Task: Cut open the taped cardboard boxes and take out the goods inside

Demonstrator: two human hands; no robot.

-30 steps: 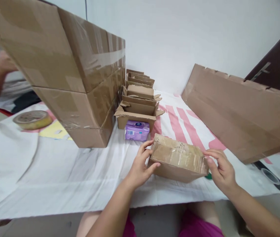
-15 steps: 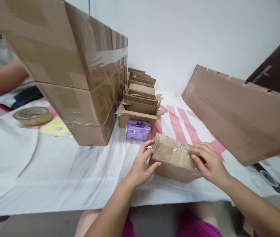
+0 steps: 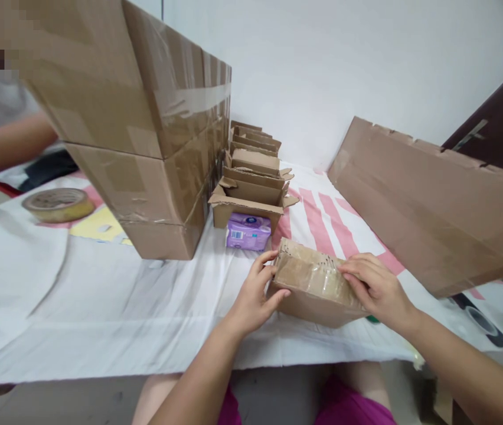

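Observation:
A small cardboard box (image 3: pixel 317 307) sits in front of me at the table's near side, with shiny clear packing tape (image 3: pixel 326 280) across its creased top. My left hand (image 3: pixel 258 295) grips the box's left end, thumb on the near face and fingers at the far corner. At the right end of the top, my right hand (image 3: pixel 373 286) has its fingertips pinched together on the tape; what lies under them is partly hidden. Just beyond the box is a purple soft pack (image 3: pixel 248 232), standing against an open cardboard box (image 3: pixel 247 209).
Stacked taped boxes (image 3: pixel 145 177) rise at left, beside a row of open boxes (image 3: pixel 255 159). A tape roll (image 3: pixel 58 203) lies far left, near another person's arm (image 3: pixel 10 144). A large cardboard panel (image 3: pixel 428 206) stands at right, near a dark-and-white item (image 3: pixel 482 319).
My right hand has shifted slightly on the box top, and a bit of green now shows beneath it. My left hand and the box stay almost still.

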